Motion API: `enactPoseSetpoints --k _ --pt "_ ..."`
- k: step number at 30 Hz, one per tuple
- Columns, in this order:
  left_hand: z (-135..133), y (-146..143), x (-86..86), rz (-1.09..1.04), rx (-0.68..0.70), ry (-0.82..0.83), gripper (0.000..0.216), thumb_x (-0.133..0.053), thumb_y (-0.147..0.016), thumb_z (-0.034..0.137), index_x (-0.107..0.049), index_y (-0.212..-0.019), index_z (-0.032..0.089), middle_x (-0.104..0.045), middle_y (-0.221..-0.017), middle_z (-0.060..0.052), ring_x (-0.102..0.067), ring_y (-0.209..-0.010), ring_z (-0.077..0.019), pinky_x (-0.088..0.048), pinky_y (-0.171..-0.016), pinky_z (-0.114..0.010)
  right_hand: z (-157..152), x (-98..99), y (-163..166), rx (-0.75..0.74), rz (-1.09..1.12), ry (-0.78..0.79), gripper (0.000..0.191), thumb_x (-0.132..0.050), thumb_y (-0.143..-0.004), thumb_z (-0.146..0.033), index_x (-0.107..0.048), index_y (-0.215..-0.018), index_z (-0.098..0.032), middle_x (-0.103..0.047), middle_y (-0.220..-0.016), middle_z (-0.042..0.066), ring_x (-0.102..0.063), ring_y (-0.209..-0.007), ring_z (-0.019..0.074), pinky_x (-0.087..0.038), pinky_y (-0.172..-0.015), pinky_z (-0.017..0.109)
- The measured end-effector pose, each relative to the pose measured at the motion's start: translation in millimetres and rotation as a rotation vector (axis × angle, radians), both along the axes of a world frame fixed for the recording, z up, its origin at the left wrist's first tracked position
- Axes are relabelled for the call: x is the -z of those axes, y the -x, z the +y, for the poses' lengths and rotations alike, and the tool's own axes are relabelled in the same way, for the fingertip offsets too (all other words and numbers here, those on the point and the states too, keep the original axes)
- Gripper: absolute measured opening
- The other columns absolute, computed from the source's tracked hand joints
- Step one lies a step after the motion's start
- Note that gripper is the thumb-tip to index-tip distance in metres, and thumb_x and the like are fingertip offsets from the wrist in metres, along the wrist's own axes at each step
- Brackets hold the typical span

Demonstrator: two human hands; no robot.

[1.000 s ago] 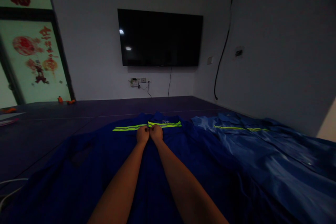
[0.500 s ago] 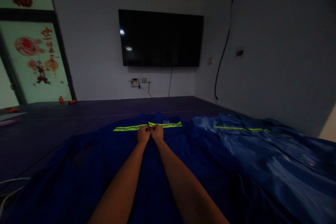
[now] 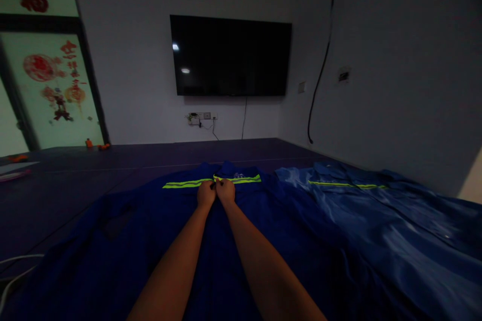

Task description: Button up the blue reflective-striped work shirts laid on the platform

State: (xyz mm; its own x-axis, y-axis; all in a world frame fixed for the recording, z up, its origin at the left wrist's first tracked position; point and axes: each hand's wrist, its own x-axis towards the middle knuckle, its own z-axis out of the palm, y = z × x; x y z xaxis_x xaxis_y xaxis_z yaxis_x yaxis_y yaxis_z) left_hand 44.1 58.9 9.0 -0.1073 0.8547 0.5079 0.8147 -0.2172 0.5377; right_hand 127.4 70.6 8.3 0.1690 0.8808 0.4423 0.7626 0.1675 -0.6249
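Observation:
A dark blue work jacket [image 3: 161,220] with a yellow-green reflective stripe across its chest lies spread out in front of me. At the middle of its front, just below the stripe, my left hand [image 3: 206,193] is closed with its fingers pinching the jacket's front edge. Right against it, my right hand [image 3: 226,192] is closed too, pinching the same front opening. Whatever small fastening lies between my fingertips is hidden. White lettering shows above the stripe, to the right of my hands.
To the right lies a lighter blue jacket [image 3: 361,220] with a thin yellow-green stripe. A white cable [image 3: 15,273] curves at the lower left. Orange toys [image 3: 103,146] lie by the glass door. A television [image 3: 233,57] hangs on the far wall, and a black cable [image 3: 320,80] dangles at the right.
Both hands stay at the jacket's front. The fingers have shifted slightly, with the right thumb a little higher; the jackets lie as before.

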Motion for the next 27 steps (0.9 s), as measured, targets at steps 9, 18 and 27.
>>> enactPoseSetpoints --k 9,18,27 --pt "-1.4 -0.3 -0.7 0.031 -0.009 -0.001 0.019 -0.047 -0.080 0.018 -0.066 -0.081 0.014 -0.067 -0.085 -0.009 -0.060 -0.079 -0.0170 -0.040 -0.066 -0.023 -1.2 -1.7 -0.6 -0.019 0.001 -0.014 0.034 -0.048 -0.083 -0.038 -0.069 -0.068 -0.015 -0.069 -0.069 0.009 -0.061 -0.062 0.0149 -0.033 -0.049 0.019" --pt "-3.4 -3.1 -0.5 0.086 -0.037 0.030 0.022 -0.043 -0.083 0.021 -0.064 -0.084 0.012 -0.063 -0.090 -0.013 -0.060 -0.083 -0.0194 -0.041 -0.068 -0.025 -0.5 -0.6 -1.7 -0.024 -0.006 0.000 0.041 -0.046 -0.083 -0.043 -0.069 -0.064 -0.015 -0.068 -0.063 0.009 -0.060 -0.057 0.0151 -0.031 -0.046 0.021" --pt "-6.5 -6.1 -1.5 0.109 -0.054 0.060 0.024 -0.039 -0.086 0.019 -0.061 -0.091 0.012 -0.062 -0.095 -0.013 -0.059 -0.086 -0.0188 -0.041 -0.071 -0.024 -1.5 -1.5 -1.6 -0.033 0.002 0.005 0.040 -0.046 -0.082 -0.043 -0.071 -0.067 -0.016 -0.068 -0.065 0.009 -0.061 -0.060 0.0153 -0.032 -0.048 0.020"
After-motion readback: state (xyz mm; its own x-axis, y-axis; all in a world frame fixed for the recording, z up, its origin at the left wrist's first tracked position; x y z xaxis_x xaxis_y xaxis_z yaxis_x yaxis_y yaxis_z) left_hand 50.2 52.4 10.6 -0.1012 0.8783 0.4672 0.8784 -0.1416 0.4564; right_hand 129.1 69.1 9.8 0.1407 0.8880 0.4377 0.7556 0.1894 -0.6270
